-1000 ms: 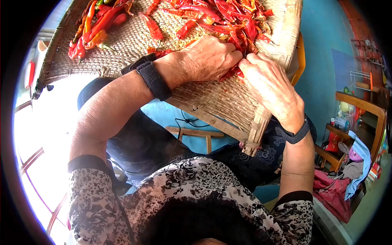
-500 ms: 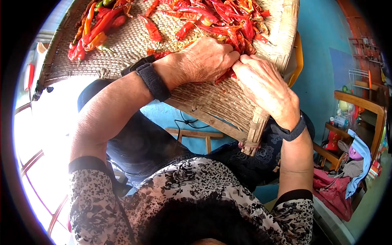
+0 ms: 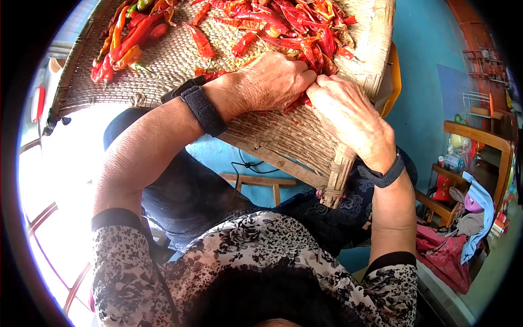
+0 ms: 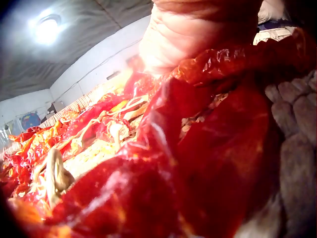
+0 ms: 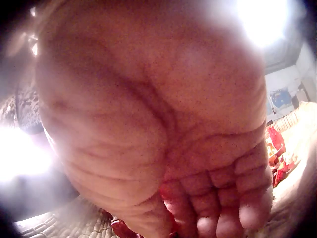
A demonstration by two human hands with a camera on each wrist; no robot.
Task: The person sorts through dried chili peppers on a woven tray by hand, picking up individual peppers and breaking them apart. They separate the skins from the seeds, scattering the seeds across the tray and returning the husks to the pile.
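Note:
My left hand (image 3: 272, 82) and right hand (image 3: 348, 111) meet knuckle to knuckle over the near edge of a woven tray (image 3: 305, 133). Between them they grip a dried red chili pepper (image 3: 298, 102), mostly hidden under the fingers. In the right wrist view, the curled fingers (image 5: 228, 203) of my right hand lie round something red. The left wrist view shows shiny, wrinkled red chili skin (image 4: 218, 148) close below the left palm (image 4: 198, 29). Just beyond my hands lies a heap of dried red chilies (image 3: 305, 27).
A smaller bunch of red, orange and green chilies (image 3: 128, 43) lies at the tray's left. Loose yellow seeds (image 3: 226, 46) are scattered mid-tray. A yellow container (image 3: 393, 82) stands beyond the right edge, and a wooden chair with cloths (image 3: 468, 218) stands at far right.
Both hands stay together at the chili. My right hand has shifted slightly left and down, while the tray and background have slid slightly left in view.

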